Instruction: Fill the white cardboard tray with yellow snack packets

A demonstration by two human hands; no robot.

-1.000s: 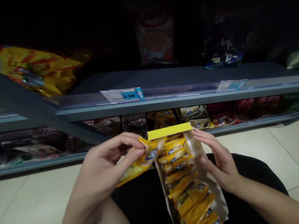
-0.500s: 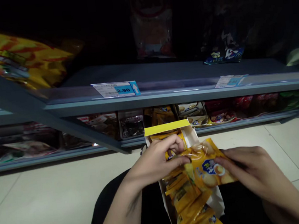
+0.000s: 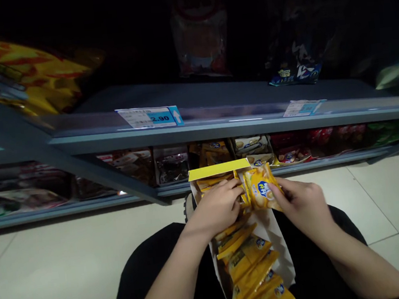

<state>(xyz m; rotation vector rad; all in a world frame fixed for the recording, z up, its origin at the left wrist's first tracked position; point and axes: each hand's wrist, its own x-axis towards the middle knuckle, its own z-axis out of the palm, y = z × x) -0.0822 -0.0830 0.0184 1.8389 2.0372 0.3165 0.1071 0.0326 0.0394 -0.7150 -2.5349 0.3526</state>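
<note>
A long white box [image 3: 283, 250] with a yellow front lip sits between my knees, holding a row of yellow snack packets [image 3: 249, 256]. My left hand [image 3: 221, 202] reaches into its far half, fingers curled against the packets there; its fingertips are partly hidden. Between the thumb and fingers of my right hand [image 3: 305, 202] is one yellow snack packet [image 3: 260, 188] with a blue logo. This packet is tilted at the box's right far corner, its left edge close to my left fingers.
Ahead runs a grey shelf [image 3: 219, 131] with a price tag [image 3: 149, 117] on its edge. Below it, the bottom shelf holds boxes of packets [image 3: 252, 144] and bags. A slanting shelf post [image 3: 113, 177] stands at the left. Pale floor tiles [image 3: 56, 278] lie around my legs.
My right hand has carried the snack packet away from me and slightly left, to the box's far end. My left hand has let go of that packet's edge and rests deeper among the others.
</note>
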